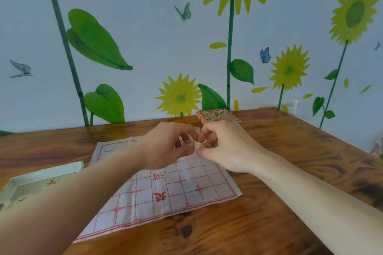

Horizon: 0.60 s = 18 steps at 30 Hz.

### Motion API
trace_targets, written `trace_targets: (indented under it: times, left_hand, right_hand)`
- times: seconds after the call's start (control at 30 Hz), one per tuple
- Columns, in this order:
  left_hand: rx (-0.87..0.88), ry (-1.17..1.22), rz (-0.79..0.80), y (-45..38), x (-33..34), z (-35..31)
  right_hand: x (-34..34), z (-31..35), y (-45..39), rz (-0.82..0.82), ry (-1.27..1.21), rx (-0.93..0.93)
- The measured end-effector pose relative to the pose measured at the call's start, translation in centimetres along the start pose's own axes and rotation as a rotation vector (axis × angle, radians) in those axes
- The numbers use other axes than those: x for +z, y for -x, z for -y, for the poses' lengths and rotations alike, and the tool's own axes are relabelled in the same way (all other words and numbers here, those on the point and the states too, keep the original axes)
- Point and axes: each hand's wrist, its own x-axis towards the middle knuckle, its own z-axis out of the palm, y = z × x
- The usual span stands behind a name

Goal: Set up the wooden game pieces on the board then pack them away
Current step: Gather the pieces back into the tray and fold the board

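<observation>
A thin white game board (186, 184) with a red grid and red characters lies spread on the wooden table. Above its far half, my left hand (165, 147) holds a round wooden game piece (189, 143) in curled fingers. Close beside it, my right hand (223, 147) pinches another small wooden piece (207, 145), mostly hidden by the fingers. The two hands nearly touch. A white box tray (41, 174) sits at the left edge, partly behind my left forearm.
The printed box lid (217, 116) lies at the table's far edge, just behind my right hand. The brown wooden table (290, 151) meets a wall painted with sunflowers. Its right edge runs diagonally at the right.
</observation>
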Motion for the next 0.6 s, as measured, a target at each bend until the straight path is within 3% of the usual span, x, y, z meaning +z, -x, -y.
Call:
trace_targets:
  times: [0.6]
  left_hand:
    - [-0.431,-0.246,-0.069,13.6,-10.6,6.6]
  right_hand:
    - [8.9,13.4,-6.2,0.168,-0.024,-0.374]
